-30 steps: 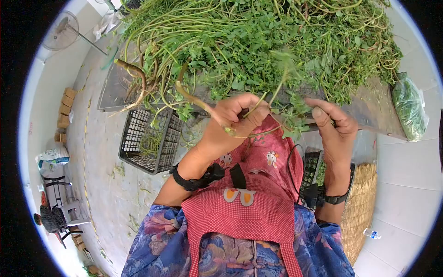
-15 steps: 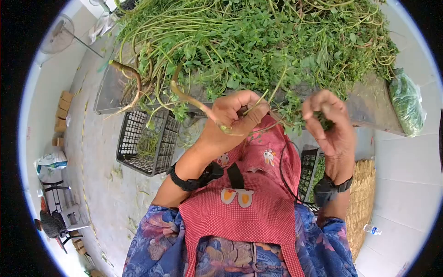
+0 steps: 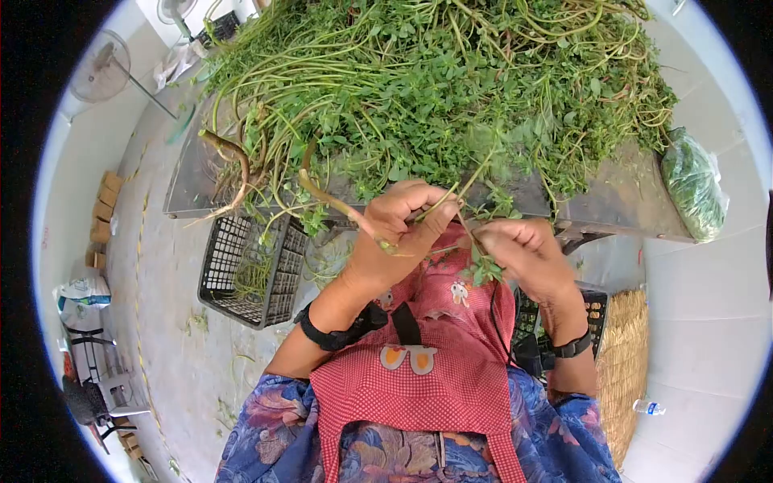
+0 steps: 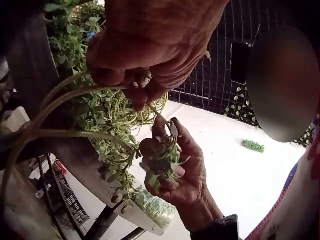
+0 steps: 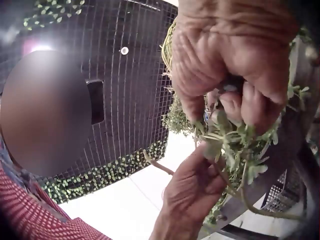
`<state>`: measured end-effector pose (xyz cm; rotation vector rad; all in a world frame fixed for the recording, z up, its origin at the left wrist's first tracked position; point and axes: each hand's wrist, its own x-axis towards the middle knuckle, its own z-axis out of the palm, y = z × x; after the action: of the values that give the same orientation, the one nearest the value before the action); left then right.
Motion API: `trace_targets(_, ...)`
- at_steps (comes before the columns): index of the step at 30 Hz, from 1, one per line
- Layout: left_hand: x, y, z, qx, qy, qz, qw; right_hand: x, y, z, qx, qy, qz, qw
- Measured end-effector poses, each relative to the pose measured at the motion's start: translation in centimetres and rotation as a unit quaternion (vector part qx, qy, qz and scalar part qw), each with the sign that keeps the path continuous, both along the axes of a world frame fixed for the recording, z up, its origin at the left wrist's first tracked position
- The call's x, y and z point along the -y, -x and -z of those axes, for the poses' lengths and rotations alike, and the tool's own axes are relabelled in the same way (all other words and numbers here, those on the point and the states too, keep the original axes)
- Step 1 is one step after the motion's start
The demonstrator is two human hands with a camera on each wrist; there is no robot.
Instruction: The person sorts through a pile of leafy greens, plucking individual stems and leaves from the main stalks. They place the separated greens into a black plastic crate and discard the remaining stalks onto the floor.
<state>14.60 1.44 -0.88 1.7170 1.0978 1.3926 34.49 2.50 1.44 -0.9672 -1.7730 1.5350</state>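
Note:
In the head view the left hand [image 3: 403, 233] pinches a branching green plant stem [image 3: 338, 207], its thick brownish end sticking out to the left. Close on its right, the right hand [image 3: 531, 258] has thumb and fingers curled on a leafy side shoot [image 3: 483, 268] of that plant. The left wrist view shows the right hand [image 4: 182, 175] with green leaves [image 4: 162, 165] among its fingers, below the left hand [image 4: 155, 45]. Leaves partly hide the fingertips in the right wrist view.
A heap of green stems [image 3: 435, 97] covers much of the metal table [image 3: 620, 193]. A bagged bundle of greens [image 3: 694, 185] lies at its right edge. Black crates [image 3: 266, 282] stand below, beside a woven straw surface [image 3: 624, 354]. A fan [image 3: 101, 68] is at the far left.
The right hand, raised and apart from the left half a second ago, has come down and left to the stem beside the left hand. The left hand keeps its hold.

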Motion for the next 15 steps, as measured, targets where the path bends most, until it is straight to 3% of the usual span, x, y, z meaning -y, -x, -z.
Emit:
trace_targets(5,0.3,-0.5,-0.4,0.009,-0.020,-0.001,1.000,0.4,0.4,0.9,0.000,-0.013,-0.014,1.000)
trace_targets(8,0.6,-0.6,-0.5,0.022,-0.001,0.002,1.000,0.3,0.7,1.2,0.033,-0.042,0.034,0.998)
trace_targets(10,1.0,-0.7,-0.8,-0.041,0.013,-0.012,0.999,-0.4,0.5,2.7,-0.080,0.000,0.227,0.971)
trace_targets(11,1.0,-0.6,-0.7,-0.041,0.012,-0.012,0.999,-1.2,-0.9,2.6,-0.080,-0.001,0.228,0.970)
trace_targets(12,1.0,-0.5,-0.6,-0.036,0.008,-0.005,0.999,-2.4,-3.2,2.5,-0.222,0.121,0.220,0.942)
trace_targets(13,1.0,-0.4,-0.5,-0.032,0.005,0.001,0.999,-2.8,-3.9,1.8,-0.355,0.239,0.204,0.881)
trace_targets(15,0.8,-0.3,-0.2,-0.029,-0.003,0.002,1.000,-1.9,-2.4,-0.8,-0.400,0.222,0.231,0.859)
